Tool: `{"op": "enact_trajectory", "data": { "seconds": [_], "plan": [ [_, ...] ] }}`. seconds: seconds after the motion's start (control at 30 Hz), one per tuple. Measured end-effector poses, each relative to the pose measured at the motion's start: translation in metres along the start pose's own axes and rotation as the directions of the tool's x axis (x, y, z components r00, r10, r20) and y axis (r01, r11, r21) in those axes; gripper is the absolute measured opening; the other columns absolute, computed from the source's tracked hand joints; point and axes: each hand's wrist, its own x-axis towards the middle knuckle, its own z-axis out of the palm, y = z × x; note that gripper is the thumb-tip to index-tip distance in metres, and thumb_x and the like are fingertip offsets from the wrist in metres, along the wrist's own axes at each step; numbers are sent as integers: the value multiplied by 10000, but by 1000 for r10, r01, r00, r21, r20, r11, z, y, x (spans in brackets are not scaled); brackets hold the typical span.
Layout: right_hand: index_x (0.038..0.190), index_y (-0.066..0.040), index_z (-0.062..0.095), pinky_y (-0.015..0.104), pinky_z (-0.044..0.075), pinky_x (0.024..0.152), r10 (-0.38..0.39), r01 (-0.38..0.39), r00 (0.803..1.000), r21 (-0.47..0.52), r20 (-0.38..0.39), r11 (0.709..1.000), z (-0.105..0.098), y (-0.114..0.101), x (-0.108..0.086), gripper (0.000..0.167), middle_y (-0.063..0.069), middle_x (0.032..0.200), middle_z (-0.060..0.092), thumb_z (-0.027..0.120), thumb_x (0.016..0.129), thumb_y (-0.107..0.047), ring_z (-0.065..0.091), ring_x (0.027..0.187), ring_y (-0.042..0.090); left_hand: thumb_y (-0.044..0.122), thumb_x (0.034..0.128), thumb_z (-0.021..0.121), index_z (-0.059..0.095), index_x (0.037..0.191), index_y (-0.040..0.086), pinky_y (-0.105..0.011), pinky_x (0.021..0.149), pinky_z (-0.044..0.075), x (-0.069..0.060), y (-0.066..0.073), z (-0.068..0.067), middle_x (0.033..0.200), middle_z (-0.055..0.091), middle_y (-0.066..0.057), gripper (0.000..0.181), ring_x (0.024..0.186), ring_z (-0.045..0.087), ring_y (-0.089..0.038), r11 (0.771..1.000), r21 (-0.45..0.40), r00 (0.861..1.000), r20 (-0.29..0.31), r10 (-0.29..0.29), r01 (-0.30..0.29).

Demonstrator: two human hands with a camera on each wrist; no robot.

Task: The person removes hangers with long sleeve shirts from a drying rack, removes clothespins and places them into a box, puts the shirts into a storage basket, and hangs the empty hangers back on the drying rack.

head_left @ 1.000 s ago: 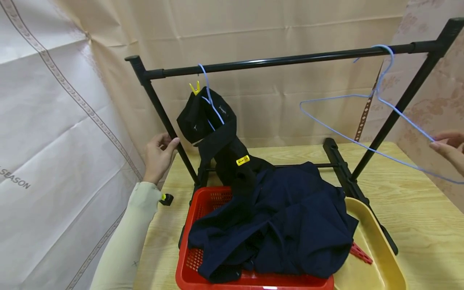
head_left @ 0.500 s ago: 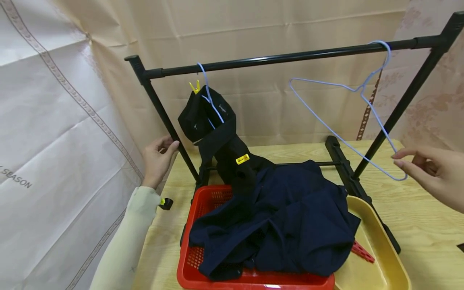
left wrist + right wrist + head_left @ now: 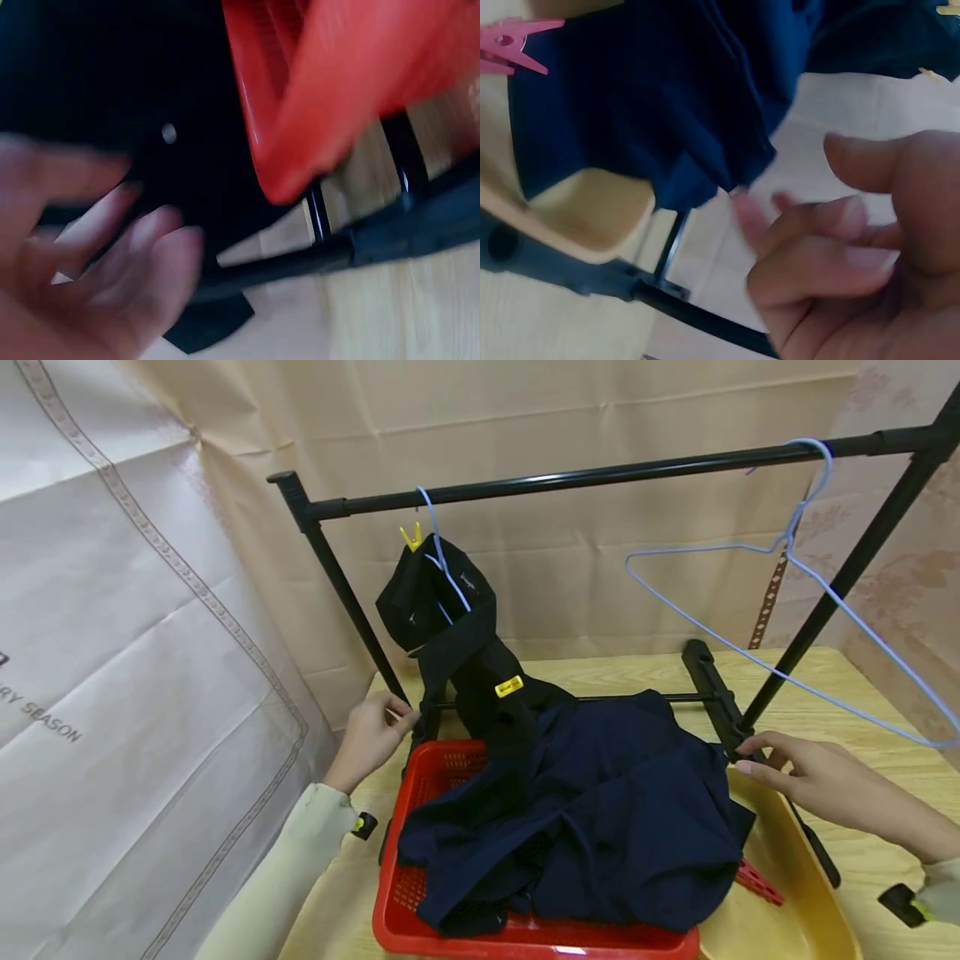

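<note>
A dark navy garment (image 3: pixel 600 810) lies heaped over the red basket (image 3: pixel 397 852) and partly across the yellow tray (image 3: pixel 817 910). Just off its right side is my right hand (image 3: pixel 817 781), above the tray's far end, fingers loosely bent and holding nothing. My left hand (image 3: pixel 375 735) hovers by the rack's left post, beside the hanging black garment (image 3: pixel 450 618); its fingers are relaxed with nothing visible between them. That black garment hangs on a blue hanger (image 3: pixel 442 560). A bare blue hanger (image 3: pixel 797 527) hangs from the right end of the bar, away from both hands.
The black rack's bar (image 3: pixel 600 481) spans above the baskets, and its right foot (image 3: pixel 708 681) stands behind the tray. A red clothespin (image 3: pixel 757 883) lies in the tray. Yellow clothespins (image 3: pixel 508 686) sit on the black garment. Cloth-covered walls (image 3: pixel 637 552) stand behind.
My right hand has let go of the bare hanger and moved left and down toward the navy garment. The hanger has swung back rightward. My left hand has left the rack post and moved lower.
</note>
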Motion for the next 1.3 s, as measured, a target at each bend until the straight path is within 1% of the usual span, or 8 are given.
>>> {"op": "enact_trajectory", "data": {
  "seconds": [0.1,0.27,0.37,0.43,0.5,0.63,1.1,1.3],
  "plan": [
    [1369,72,511,371,483,617,60,-62,997,40,51,997,6,-1,7,546,93,895,644,516,1089,-397,614,759,219,239,977,729,734,1008,97,-327,664,534,-6,9,10,926,693,-1,146,739,624,-136,996,-8,951,298,83,-84],
    [1438,132,405,528,546,735,97,-103,991,71,91,992,20,-7,24,729,251,1073,676,472,1080,-500,676,913,359,359,982,720,731,1180,79,-316,758,542,-13,21,29,1005,724,32,343,795,651,-98,989,-2,729,675,112,-150],
    [1451,140,385,582,534,794,95,-100,992,53,86,994,32,-14,35,791,310,1156,658,487,1061,-541,678,968,411,395,950,751,712,1240,89,-291,805,548,-18,26,37,1034,735,46,424,848,676,-75,985,30,597,798,80,-171],
    [1462,133,381,628,512,841,85,-89,993,46,81,995,39,-19,41,816,372,1235,609,503,1048,-560,652,1034,484,407,927,774,702,1272,89,-262,844,540,-19,28,40,1072,737,65,475,896,676,-49,980,38,539,839,76,-197],
    [1472,124,382,675,476,895,75,-78,994,38,75,996,44,-23,47,841,422,1342,525,519,1033,-580,585,1142,562,390,914,791,713,1255,110,-243,836,537,-20,31,41,1046,736,97,448,878,673,-33,976,27,509,856,89,-215],
    [1483,92,410,692,453,923,46,-49,996,34,75,998,52,-27,55,831,420,1403,478,553,1017,-581,542,1198,584,339,921,788,719,1263,132,-235,842,530,-20,33,40,1099,731,89,405,911,663,-25,965,11,514,848,130,-262],
    [1531,-21,425,688,407,1004,79,-115,981,207,175,972,60,-32,72,808,340,1502,434,497,1016,-639,442,1340,541,286,937,776,729,1246,90,-322,853,555,-15,35,36,1128,727,-40,369,1004,675,-173,964,61,622,774,119,-260],
    [1052,-86,691,387,467,769,32,-106,978,366,205,924,60,-40,78,378,99,992,637,591,1042,-449,577,907,276,227,938,776,730,1254,57,-340,869,566,-15,30,33,1178,727,-82,363,1022,689,-198,971,27,658,740,141,-238]
  ]
}}
